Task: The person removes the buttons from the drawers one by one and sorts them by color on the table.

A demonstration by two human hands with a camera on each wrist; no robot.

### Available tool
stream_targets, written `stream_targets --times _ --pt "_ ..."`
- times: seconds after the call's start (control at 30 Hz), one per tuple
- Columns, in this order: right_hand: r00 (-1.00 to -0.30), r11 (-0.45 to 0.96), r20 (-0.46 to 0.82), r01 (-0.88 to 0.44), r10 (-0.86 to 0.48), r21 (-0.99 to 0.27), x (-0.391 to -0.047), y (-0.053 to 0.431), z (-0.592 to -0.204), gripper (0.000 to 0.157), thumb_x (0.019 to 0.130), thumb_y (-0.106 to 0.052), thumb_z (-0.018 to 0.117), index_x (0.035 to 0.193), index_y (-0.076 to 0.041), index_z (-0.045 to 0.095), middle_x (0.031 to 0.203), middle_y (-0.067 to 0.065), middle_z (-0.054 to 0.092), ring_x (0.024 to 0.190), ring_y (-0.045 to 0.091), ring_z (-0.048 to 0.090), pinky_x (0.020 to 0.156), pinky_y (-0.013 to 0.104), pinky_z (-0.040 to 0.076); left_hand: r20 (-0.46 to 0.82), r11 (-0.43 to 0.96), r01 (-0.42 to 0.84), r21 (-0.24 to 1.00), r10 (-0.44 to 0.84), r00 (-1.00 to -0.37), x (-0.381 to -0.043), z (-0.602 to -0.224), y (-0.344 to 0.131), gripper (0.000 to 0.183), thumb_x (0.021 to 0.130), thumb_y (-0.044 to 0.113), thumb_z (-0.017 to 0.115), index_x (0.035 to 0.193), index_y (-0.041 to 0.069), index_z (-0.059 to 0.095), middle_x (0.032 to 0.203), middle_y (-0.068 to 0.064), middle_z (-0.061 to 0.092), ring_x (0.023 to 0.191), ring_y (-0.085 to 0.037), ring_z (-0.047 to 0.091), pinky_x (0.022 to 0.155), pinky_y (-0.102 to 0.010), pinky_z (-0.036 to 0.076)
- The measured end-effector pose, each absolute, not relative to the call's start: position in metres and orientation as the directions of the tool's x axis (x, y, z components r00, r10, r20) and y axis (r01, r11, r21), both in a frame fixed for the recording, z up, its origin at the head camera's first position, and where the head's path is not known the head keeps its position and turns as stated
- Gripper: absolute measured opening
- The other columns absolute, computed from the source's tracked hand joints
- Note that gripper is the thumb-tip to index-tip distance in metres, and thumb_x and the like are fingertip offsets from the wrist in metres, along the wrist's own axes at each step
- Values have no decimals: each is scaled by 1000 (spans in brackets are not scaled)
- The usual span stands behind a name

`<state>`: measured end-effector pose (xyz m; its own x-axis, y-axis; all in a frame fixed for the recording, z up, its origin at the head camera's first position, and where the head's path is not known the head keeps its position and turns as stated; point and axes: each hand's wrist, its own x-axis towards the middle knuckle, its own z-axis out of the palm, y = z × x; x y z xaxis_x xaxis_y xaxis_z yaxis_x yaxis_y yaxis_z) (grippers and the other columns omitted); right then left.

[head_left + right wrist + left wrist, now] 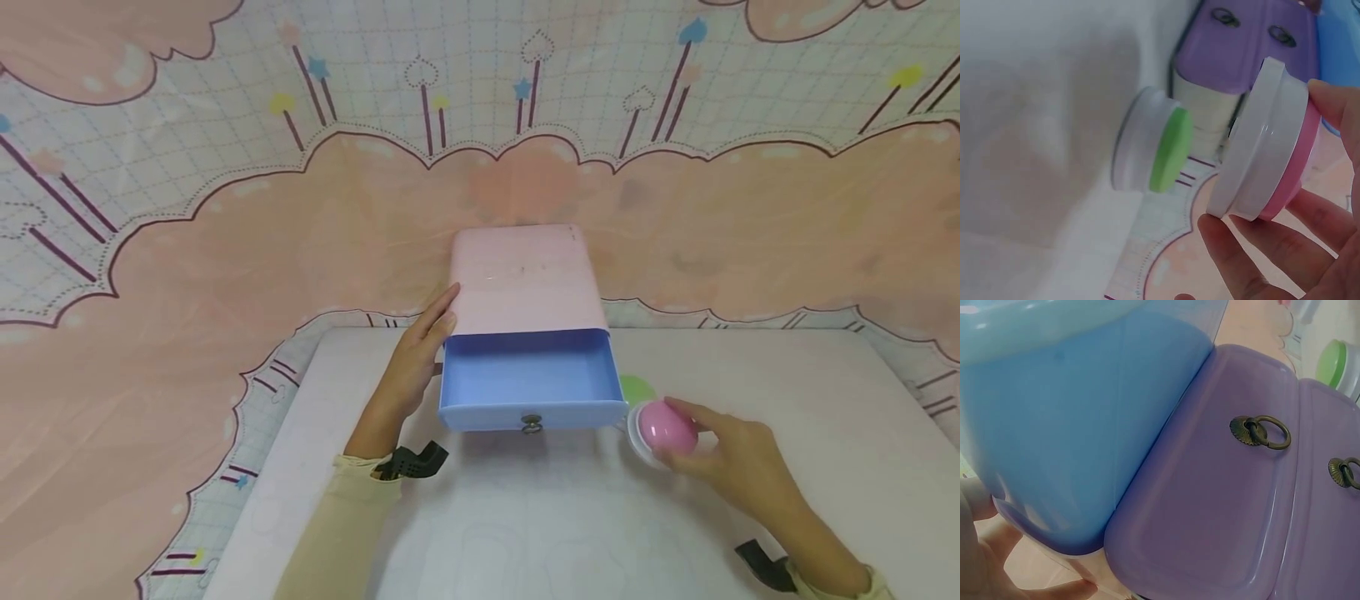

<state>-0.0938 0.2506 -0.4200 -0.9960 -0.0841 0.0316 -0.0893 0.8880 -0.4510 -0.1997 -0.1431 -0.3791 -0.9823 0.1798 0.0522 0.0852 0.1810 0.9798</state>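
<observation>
A small chest of drawers (525,279) with a pink top stands at the middle of the table. Its blue top drawer (534,410) is pulled out, showing a bare blue floor and a ring pull on the front. Below it are two closed purple drawers (1204,475) with brass ring pulls. My left hand (408,367) rests against the chest's left side, fingers straight. To the right of the drawer, my right hand (738,467) holds a round white item with a pink dome (1263,144) between thumb and fingers, raised above the table.
A similar round white item with a green top (1169,147) stands on the table to the right of the chest, partly hidden by the drawer in the head view. Behind the white table (525,517) hangs a patterned pink cloth (360,225).
</observation>
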Motion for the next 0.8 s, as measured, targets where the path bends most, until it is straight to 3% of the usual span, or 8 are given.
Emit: stream_targets --times 0.2,0.5,0.8 --pt "-994 887 15 -106 -111 -449 -94 255 -429 77 77 -52 86 139 -12 64 120 20 73 97 32 67 75 50 59 54 182 88 979 184 -981 -201 -380 -143 50 106 50 46 155 48 37 170 14 20 155 -34 26 103 -77 38" --pt "-992 878 -57 -69 -109 -474 -94 248 -438 79 77 -54 85 139 -11 63 116 14 75 104 32 68 85 56 59 52 176 84 981 180 -982 -200 -379 -144 51 106 50 47 156 46 37 170 11 21 155 -35 27 103 -76 39" --pt "-989 882 -55 -93 -134 -462 -95 248 -443 76 76 -50 87 136 -10 66 109 13 76 99 31 68 81 52 60 57 172 89 981 183 -981 -200 -379 -143 51 106 48 47 156 45 36 170 10 21 154 -35 27 103 -75 41"
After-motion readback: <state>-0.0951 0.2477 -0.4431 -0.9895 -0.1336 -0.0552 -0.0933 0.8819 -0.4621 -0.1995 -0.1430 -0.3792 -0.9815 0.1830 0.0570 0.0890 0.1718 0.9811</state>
